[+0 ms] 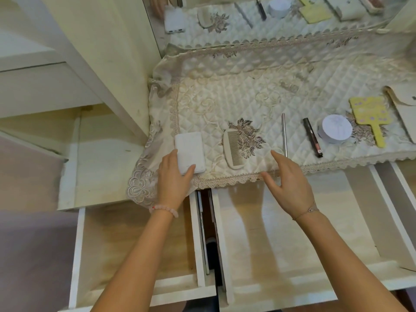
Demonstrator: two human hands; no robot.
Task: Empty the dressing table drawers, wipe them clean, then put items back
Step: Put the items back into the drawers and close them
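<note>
Two drawers are pulled out below the dressing table: a left drawer [139,287] and a wider right drawer [315,282], both showing bare wooden bottoms. On the quilted cloth [225,91] lie a white power bank [189,149], a cream comb [234,149], a thin silver stick [284,134], a dark cosmetic tube [312,137], a round white jar [335,129] and a yellow hand mirror [369,115]. My left hand [173,181] grips the power bank's near edge. My right hand [290,183] hovers with fingers apart over the cloth's front edge, beside the comb.
A mirror [270,16] at the back reflects the tabletop items. A cream pouch [403,109] lies at the far right. White cabinet panels [90,52] stand to the left. A dark gap with metal rails [209,233] separates the two drawers.
</note>
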